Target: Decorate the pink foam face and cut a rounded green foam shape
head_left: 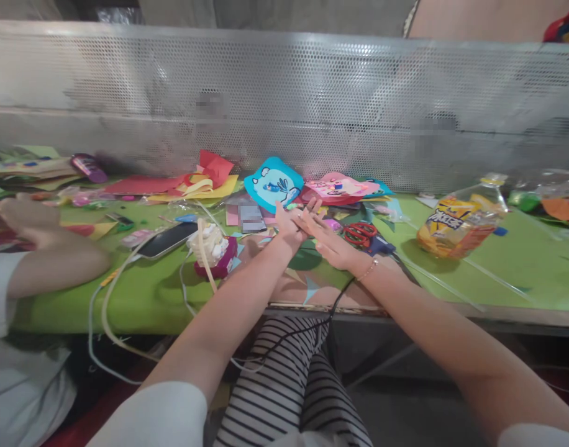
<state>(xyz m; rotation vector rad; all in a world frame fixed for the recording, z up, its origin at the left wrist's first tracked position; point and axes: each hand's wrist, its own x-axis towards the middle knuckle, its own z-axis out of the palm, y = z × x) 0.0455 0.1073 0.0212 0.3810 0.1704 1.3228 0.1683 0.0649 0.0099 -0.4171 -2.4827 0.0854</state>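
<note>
My left hand (pixel 291 225) is held over the green table, palm partly up, fingers spread. Across its fingers lies my right hand (pixel 331 243), fingers stretched out, a thin bracelet on the wrist. The two hands touch; no object shows in either. Just beyond them are a blue card (pixel 274 185) with a drawing and a pink decorated paper piece (pixel 343 187). Red-handled scissors (pixel 359 234) lie right beside my right hand. Left of my left hand is a grey card-like item (pixel 251 218), partly blurred out.
A phone (pixel 168 240) with a cable and a cup-like item with a purple base (pixel 222 257) stand left. A plastic bottle (pixel 461 217) leans at right. Another person's arm (pixel 61 270) rests at far left. A perforated metal panel (pixel 275 93) runs behind the table (pixel 531 267).
</note>
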